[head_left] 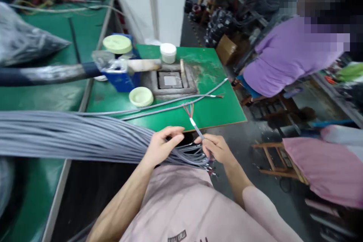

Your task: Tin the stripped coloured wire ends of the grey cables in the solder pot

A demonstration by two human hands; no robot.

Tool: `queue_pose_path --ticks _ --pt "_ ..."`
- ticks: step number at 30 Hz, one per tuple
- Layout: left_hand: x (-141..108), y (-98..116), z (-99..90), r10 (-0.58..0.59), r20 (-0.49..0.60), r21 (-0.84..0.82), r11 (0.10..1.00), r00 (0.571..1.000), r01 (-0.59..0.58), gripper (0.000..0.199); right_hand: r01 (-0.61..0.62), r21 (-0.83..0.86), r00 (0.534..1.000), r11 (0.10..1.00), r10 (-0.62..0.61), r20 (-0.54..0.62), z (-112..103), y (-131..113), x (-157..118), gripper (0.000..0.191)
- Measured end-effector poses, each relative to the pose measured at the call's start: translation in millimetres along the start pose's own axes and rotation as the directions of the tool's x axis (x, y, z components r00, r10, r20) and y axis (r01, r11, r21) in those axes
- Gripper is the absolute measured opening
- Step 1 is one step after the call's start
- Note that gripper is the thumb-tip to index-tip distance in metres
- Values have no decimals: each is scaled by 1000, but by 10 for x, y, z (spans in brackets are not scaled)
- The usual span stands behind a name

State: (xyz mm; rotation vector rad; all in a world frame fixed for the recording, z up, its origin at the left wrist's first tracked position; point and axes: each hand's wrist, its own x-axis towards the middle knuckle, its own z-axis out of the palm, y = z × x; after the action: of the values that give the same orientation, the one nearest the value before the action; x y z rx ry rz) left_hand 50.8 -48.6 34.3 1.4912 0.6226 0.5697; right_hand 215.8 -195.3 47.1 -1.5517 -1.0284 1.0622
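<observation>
My right hand pinches a grey cable near its end. Beyond the fingers, a white band and fanned-out coloured wires, mostly red and orange, point up over the table's front edge. To its left, my left hand is loosely curved, thumb and forefinger slightly apart, with nothing visible between them. It rests by a thick bundle of grey cables that runs in from the left and bends down in front of my body. Two single grey cables lie across the green table, one with bare wire ends showing.
On the green table sit a square metal-framed heating pot, a white tub, a pale round lid and a blue box. A wide hose reaches the box. Two people work at the right, near a wooden stool.
</observation>
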Motion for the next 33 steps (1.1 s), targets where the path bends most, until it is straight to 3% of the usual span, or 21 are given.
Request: queue_pose_path --ticks 3,6,9,13,15,23,28,33 --pt "25 0 152 -111 34 -280 953 993 116 32 -8 -25 997 1000 10 81 40 74 -41 35" --pt "23 -24 234 -156 21 -419 895 988 151 31 -13 -58 982 998 23 185 48 84 -53 37" --pt "21 -23 302 -172 22 -446 880 985 164 33 6 -119 980 993 18 200 51 65 -31 34" --pt "38 28 392 -157 91 -475 861 983 181 37 79 -180 997 980 -78 12 80 68 29 27" --pt "49 41 412 -133 112 -520 837 985 172 36 80 -134 996 988 -83 -17 93 96 53 27" --pt "121 -47 279 -119 -56 -631 774 991 57 33 16 98 998 995 -22 58 106 211 104 27" --pt "152 -26 226 -119 -70 -686 727 990 39 32 0 134 993 991 -15 113 140 218 136 29" --pt "155 14 220 -197 -39 -730 675 980 106 35 -4 115 988 993 -14 155 120 199 160 32"
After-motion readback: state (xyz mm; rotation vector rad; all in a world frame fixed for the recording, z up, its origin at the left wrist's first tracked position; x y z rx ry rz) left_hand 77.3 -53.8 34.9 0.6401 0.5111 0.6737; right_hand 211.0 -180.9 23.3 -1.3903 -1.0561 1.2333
